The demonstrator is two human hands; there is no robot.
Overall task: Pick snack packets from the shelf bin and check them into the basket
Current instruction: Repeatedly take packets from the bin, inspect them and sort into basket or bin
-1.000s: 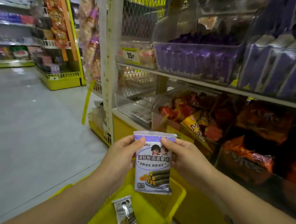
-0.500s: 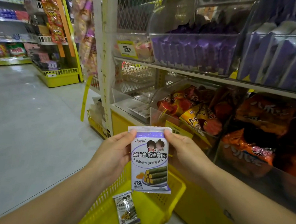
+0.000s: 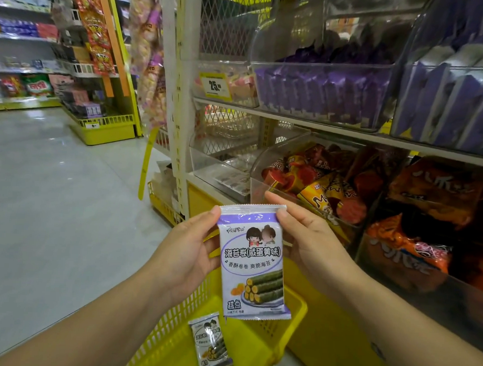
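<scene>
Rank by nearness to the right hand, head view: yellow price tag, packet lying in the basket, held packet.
1. The held packet, pinched by the right hand.
2. The basket packet, below and left.
3. The yellow price tag, high on the shelf.

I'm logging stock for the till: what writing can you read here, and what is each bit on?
"海苔卷(咸蛋黄味)": large print on the held packet.
"香酥卷卷 爽脆海苔": the line just below it, same packet.
"糕点": lower left of that packet.
"25": on the yellow price tag; its small print is unreadable.
Too blurred or small to read: the brand script atop the held packet, the lower packet, the orange bags.
</scene>
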